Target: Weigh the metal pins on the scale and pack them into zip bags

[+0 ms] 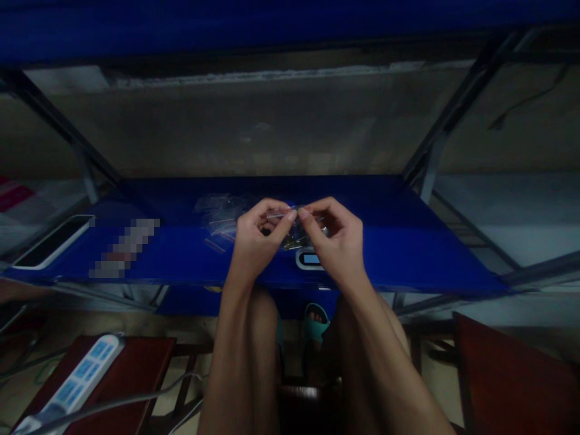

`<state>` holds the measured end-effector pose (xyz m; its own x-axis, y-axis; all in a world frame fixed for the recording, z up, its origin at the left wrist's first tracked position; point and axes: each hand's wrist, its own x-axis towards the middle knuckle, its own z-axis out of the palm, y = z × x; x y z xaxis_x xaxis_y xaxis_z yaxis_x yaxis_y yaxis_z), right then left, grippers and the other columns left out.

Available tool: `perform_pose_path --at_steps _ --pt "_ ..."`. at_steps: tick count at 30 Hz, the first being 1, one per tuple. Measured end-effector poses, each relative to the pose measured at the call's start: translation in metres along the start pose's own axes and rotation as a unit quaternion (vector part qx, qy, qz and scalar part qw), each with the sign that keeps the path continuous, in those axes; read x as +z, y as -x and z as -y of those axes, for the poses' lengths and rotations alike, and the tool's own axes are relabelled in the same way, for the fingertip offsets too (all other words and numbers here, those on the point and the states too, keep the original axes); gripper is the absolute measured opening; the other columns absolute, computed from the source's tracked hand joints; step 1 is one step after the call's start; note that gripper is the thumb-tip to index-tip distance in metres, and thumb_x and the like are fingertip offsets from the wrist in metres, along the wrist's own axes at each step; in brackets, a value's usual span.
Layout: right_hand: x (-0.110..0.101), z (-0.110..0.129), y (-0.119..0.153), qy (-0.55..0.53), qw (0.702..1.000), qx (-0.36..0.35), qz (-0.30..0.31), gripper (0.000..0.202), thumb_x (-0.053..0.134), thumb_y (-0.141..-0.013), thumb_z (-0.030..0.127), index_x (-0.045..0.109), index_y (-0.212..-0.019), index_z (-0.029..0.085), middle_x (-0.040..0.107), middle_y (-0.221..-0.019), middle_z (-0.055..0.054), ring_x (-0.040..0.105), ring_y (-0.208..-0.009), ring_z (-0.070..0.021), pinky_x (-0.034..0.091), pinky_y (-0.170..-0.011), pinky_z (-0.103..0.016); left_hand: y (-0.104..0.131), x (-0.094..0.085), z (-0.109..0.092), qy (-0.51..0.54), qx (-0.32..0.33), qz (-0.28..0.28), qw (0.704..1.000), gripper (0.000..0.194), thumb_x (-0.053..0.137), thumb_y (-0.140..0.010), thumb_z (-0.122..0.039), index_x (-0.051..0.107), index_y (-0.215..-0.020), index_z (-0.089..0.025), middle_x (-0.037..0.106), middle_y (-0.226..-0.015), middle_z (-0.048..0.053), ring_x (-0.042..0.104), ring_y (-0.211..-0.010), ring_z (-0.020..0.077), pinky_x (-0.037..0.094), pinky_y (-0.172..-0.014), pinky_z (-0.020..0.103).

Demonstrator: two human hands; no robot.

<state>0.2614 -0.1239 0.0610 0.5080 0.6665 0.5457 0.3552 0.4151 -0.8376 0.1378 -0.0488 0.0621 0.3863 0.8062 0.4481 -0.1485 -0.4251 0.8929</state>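
Observation:
Over the blue shelf (pixel 408 241), my left hand (pixel 260 232) and my right hand (pixel 338 232) meet at the fingertips. Both pinch a small clear plastic bag (pixel 295 210) between thumbs and index fingers; whether anything is inside it cannot be made out. Several clear bags with red-lined tops (pixel 222 223) lie in a loose pile left of my left hand. Beneath my fingers are small brass-coloured metal pieces (pixel 294 243), partly hidden. A white device with a lit display (pixel 310 259) lies on the shelf, partly covered by my right hand.
A white-edged phone (pixel 54 241) rests at the shelf's left end, beside a pixelated patch. Metal shelf legs (pixel 428 169) rise at both sides. Below left, a white power strip (pixel 84 377) lies on a dark red stool (pixel 140 368); another red stool (pixel 512 374) stands right.

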Motion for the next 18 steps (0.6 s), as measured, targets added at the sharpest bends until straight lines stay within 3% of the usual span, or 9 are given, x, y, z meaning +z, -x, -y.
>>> perform_pose_path --at_steps 6,13,18 --pt "0.0010 0.0007 0.0015 0.008 1.000 -0.008 -0.017 0.016 0.076 -0.089 0.035 0.071 -0.081 0.022 0.070 -0.073 0.001 0.058 -0.062 -0.0124 0.045 -0.055 -0.026 0.0001 -0.0027 -0.0029 -0.007 0.012 0.001 1.000 0.019 0.081 -0.085 -0.035 0.070 -0.084 -0.019 0.068 -0.074 0.000 0.060 -0.061 0.0111 0.046 -0.055 0.022" --pt "0.0031 0.0001 -0.0009 -0.078 0.993 0.052 -0.069 0.013 0.083 -0.083 0.034 0.077 -0.080 0.023 0.075 -0.074 0.000 0.067 -0.069 -0.0157 0.047 -0.059 -0.028 -0.0027 -0.0065 -0.0022 0.066 -0.021 -0.043 0.997 0.027 0.087 -0.081 -0.042 0.071 -0.083 -0.019 0.072 -0.076 0.002 0.064 -0.064 0.0118 0.052 -0.062 0.024" --pt "-0.0009 0.0003 -0.0014 -0.092 0.991 0.071 -0.071 0.010 0.081 -0.085 0.032 0.078 -0.081 0.023 0.075 -0.074 0.000 0.069 -0.071 -0.0169 0.052 -0.066 -0.030 -0.0009 -0.0061 -0.0030 0.081 -0.003 -0.026 0.996 0.020 0.079 -0.091 -0.038 0.075 -0.087 -0.019 0.077 -0.082 0.004 0.065 -0.066 0.0118 0.051 -0.062 0.024"
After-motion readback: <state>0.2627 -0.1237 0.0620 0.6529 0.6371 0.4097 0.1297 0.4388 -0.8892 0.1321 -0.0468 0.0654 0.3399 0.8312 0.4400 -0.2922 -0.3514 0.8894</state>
